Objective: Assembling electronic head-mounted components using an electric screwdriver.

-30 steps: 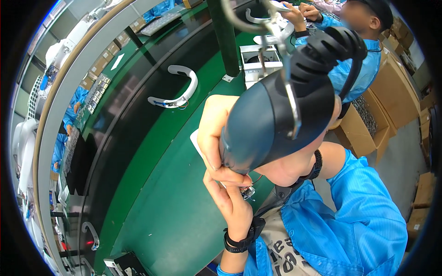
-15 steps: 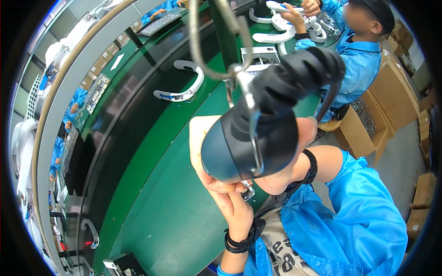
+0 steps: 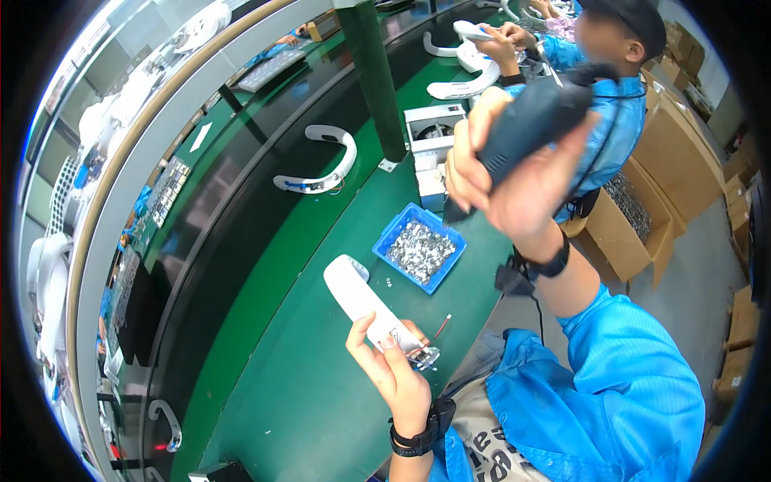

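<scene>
My left hand (image 3: 393, 373) is closed around the lower end of a white curved plastic housing (image 3: 353, 287). A small circuit board (image 3: 427, 356) and a thin wire with a connector (image 3: 442, 325) stick out of that end. Raised above the bench, my right hand (image 3: 534, 201) grips a dark electric screwdriver (image 3: 530, 124), its tip pointing down and left. Just below that tip stands a blue tray (image 3: 438, 281) full of small screws. The screwdriver is apart from the housing.
A white box-shaped device (image 3: 434, 149) stands behind the tray, beside a dark green post (image 3: 377, 88). Another white curved housing (image 3: 347, 157) lies on the green bench (image 3: 281, 386) at the far left. A co-worker in blue (image 3: 614, 104) sits at the right, near cardboard boxes (image 3: 634, 249).
My right hand has lifted the screwdriver up and to the right, away from my left hand. The white housing and the screw tray, hidden before, now show.
</scene>
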Demonstrator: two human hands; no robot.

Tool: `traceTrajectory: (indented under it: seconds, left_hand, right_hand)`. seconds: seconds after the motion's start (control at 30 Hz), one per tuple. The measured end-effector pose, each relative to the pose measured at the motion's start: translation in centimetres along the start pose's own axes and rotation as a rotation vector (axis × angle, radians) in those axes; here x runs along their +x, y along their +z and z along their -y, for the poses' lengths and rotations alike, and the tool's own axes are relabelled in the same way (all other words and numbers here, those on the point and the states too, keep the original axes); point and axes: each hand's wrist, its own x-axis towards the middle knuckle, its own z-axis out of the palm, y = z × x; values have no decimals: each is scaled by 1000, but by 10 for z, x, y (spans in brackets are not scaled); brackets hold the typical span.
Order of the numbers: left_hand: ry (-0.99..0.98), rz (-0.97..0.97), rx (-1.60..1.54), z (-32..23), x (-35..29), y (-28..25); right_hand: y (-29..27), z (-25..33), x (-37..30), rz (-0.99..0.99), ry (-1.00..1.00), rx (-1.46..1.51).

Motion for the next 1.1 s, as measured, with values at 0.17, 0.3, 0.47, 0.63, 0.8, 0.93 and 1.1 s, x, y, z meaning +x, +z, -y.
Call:
traceTrajectory:
  seconds: [0.17,0.3,0.47,0.63,0.8,0.93,1.1]
  left_hand:
    - [-27,17,-18,-2,4,4]
    - [-20,8,-19,0,4,4]
    - [-12,-21,6,2,4,4]
    - [-19,-38,16,0,1,3]
    - [-15,0,-38,2,2,-2]
    - [-43,53,-64,-3,4,0]
    - [15,111,22,-3,4,-4]
  right_hand:
    - [-89,-53,0,-154,95,-226]
    - [-114,-74,6,-141,58,-265]
    - [-125,-85,9,-123,72,-341]
    - [-119,-80,8,-139,192,-286]
    - [-77,-52,-4,-197,224,-93]
    - [-20,-17,-6,-99,166,189]
    - [30,-7,-12,117,179,452]
